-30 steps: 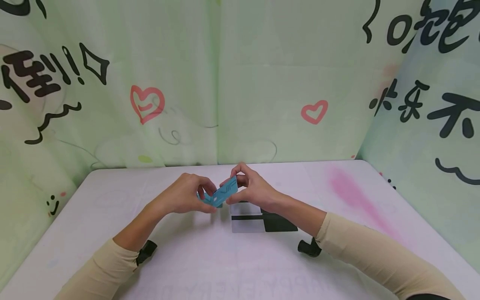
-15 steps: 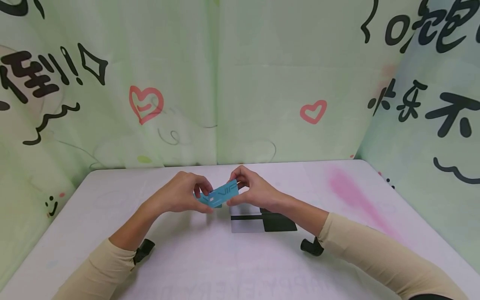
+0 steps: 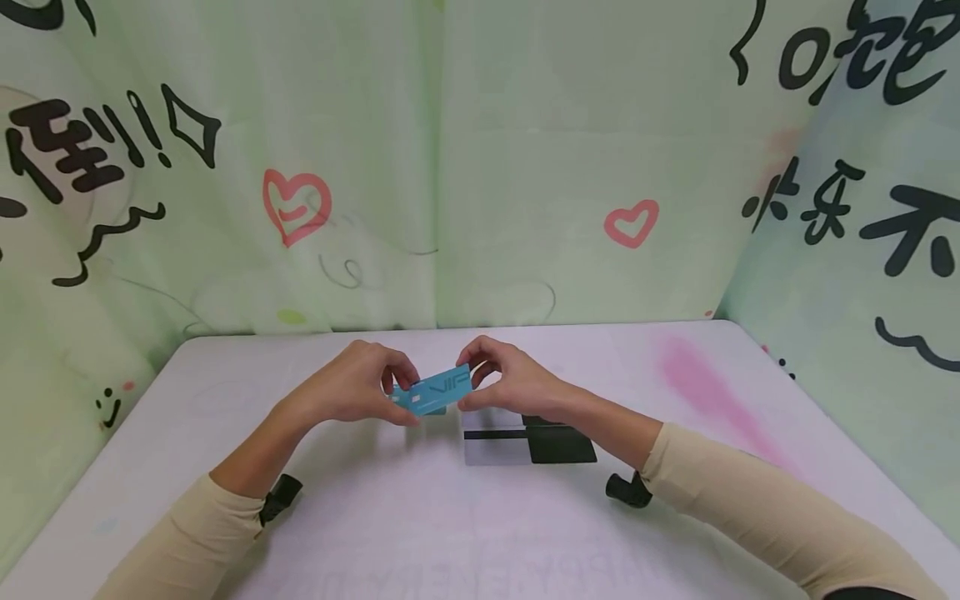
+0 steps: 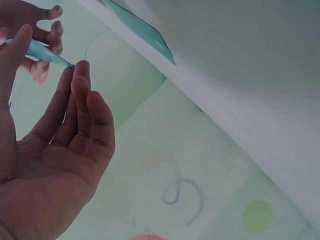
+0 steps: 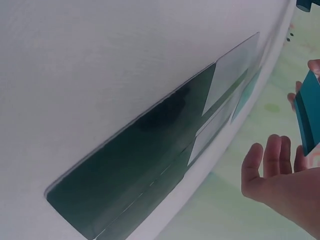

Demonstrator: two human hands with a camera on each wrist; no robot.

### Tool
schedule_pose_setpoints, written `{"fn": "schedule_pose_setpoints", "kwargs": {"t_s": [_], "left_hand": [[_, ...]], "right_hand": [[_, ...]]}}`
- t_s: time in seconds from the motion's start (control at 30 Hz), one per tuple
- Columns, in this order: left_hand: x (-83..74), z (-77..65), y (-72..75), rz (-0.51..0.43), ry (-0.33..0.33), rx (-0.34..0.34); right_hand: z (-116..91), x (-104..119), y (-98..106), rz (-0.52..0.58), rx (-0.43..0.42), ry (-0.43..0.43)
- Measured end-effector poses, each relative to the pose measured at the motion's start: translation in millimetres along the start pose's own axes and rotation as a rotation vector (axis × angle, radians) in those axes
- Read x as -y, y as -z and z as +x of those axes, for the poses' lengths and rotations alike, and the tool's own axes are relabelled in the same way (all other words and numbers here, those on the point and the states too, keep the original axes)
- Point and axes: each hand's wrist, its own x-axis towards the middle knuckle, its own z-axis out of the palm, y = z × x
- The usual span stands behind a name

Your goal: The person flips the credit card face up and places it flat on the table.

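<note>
In the head view a blue card (image 3: 432,391) with "VIP" printed on it is held up above the table, between both hands. My left hand (image 3: 352,385) grips its left end between thumb and fingers. The right end is pinched by my right hand (image 3: 510,382). From the left wrist, the card (image 4: 45,53) shows nearly edge-on, one corner meeting my left fingertips. The right wrist view shows the card's darker side (image 5: 309,112), with a stripe along it. Beneath the hands lie dark green cards (image 3: 562,445) and pale cards (image 3: 495,452) with a black stripe.
A teal card (image 5: 247,95) lies beyond the pale cards on the white table (image 3: 465,533). A printed curtain (image 3: 525,167) stands behind the table's far edge. Each forearm wears a black wrist camera, such as the right one (image 3: 628,490).
The blue card has turned so that its printed face shows flatter and fuller, its right end sitting slightly lower. My left hand has shifted a little left. Both hands keep hold of it.
</note>
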Motion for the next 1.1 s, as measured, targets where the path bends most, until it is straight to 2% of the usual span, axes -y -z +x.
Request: {"fn": "schedule_pose_setpoints", "kwargs": {"t_s": [0.43, 0.77, 1.1], "left_hand": [[6.4, -8.4, 2.8, 0.032, 0.05, 0.058], [10.5, -17.0, 1.5, 0.06, 0.071, 0.116], [10.1, -17.9, -5.6, 0.082, 0.087, 0.156]], "right_hand": [[1.6, 0.9, -9.6, -0.175, 0.034, -0.001], [6.5, -0.7, -24.4, -0.35, 0.066, 0.053], [8.5, -0.8, -33.4, -0.387, 0.103, 0.064]]}}
